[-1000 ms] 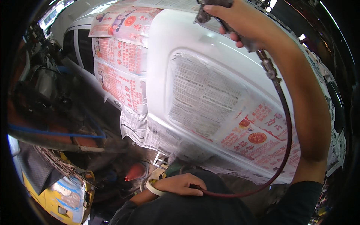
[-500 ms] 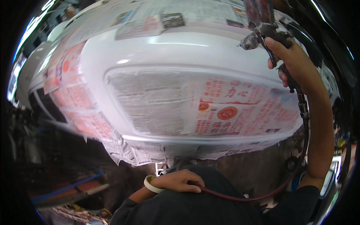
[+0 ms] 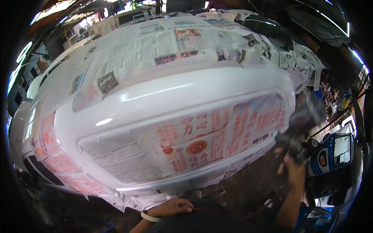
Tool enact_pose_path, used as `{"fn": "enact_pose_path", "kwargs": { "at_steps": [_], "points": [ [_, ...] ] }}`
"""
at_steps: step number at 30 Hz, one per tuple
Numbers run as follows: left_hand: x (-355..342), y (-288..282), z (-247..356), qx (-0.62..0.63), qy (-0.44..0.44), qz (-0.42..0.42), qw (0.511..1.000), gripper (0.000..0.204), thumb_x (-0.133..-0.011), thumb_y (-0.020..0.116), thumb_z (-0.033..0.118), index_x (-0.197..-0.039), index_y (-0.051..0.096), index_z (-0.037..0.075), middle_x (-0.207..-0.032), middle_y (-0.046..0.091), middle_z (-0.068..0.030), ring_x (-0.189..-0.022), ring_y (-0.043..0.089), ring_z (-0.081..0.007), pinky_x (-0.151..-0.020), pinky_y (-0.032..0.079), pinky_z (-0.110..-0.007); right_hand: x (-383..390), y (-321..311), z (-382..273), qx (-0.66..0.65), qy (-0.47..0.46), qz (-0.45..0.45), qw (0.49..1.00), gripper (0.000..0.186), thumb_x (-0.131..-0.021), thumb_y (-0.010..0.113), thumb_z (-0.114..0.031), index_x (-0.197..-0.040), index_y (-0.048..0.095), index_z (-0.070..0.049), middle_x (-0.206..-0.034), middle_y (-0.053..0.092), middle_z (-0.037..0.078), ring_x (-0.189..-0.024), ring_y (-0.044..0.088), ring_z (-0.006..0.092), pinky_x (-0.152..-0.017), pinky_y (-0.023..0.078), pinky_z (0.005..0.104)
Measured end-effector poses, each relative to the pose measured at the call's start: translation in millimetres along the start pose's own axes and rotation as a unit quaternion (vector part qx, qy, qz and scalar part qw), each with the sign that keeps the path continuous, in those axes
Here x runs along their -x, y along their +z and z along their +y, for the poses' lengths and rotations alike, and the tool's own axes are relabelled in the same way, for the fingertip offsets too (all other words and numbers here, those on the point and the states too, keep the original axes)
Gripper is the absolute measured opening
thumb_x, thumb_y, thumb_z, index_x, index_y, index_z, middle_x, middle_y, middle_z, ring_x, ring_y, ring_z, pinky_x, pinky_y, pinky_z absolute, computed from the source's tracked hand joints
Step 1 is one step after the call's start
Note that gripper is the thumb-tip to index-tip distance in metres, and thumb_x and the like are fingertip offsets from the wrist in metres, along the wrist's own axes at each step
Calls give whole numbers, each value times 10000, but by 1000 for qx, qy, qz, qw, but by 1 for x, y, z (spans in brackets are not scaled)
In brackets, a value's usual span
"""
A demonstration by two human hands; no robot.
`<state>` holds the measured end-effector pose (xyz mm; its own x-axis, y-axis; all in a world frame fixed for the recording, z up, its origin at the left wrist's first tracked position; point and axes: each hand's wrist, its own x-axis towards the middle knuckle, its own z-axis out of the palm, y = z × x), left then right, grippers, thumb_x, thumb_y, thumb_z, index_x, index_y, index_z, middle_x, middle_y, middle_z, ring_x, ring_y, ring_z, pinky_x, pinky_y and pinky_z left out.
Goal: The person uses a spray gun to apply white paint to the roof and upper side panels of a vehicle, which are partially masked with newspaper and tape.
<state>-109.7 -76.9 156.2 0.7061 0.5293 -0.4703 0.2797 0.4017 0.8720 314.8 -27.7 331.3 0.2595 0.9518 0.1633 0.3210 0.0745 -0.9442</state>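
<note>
My right hand [image 3: 291,173], low on the right and blurred, is closed round a dark spray gun [image 3: 289,145] with a cup, held near the right end of a white vehicle's painted panel [image 3: 171,85]. Newspaper sheets [image 3: 128,46] cover the bodywork above this panel and its left side, and more sheets [image 3: 112,157] fill the recessed rectangle within it. My left hand [image 3: 173,207] is at my waist at the bottom, its fingers wrapped on a dark red hose [image 3: 202,210].
A blue vehicle part [image 3: 320,167] with a lamp stands at the lower right, with cluttered items [image 3: 336,97] behind it. The dark floor [image 3: 256,182] shows below the panel. Strip lights [image 3: 338,25] hang overhead, and other white bodywork [image 3: 17,132] stands at the far left.
The view has swung rightward and up, showing more of the papered roof. My right hand has lowered the spray gun from the upper right. My left hand stays on the hose.
</note>
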Motion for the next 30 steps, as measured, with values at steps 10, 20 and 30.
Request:
{"fn": "enact_pose_path", "kwargs": {
  "at_steps": [10, 20, 30],
  "points": [
    [-40, -9, -40, 118, -68, 42, 990, 320, -961, 738, 319, -1139, 708, 55, -971, 685, 17, -926, 600, -90, -842, 478, -260, 57, 72, 156, -98, 9, -149, 984, 472, -979, 672, -135, -1412, 555, 16, -1270, 674, 201, -862, 711, 222, -790, 614, 362],
    [-54, -17, -19, 213, -54, 86, 972, 281, -970, 721, 312, -1080, 708, 55, -899, 661, 12, -839, 573, -95, -753, 463, -270, 40, 131, 174, 99, -42, -440, 891, 338, -936, 775, -318, -1133, 729, -47, -961, 743, 137, -732, 703, 212, -654, 553, 366],
    [-31, -20, -20, 231, -56, 116, 964, 277, -982, 705, 310, -1090, 704, 56, -870, 638, 21, -810, 554, -89, -732, 448, -262, 13, 160, 168, 115, -42, -505, 854, 434, -910, 761, -278, -1283, 683, -72, -1264, 689, 173, -1086, 676, 334, -924, 549, 437]
  ]
}}
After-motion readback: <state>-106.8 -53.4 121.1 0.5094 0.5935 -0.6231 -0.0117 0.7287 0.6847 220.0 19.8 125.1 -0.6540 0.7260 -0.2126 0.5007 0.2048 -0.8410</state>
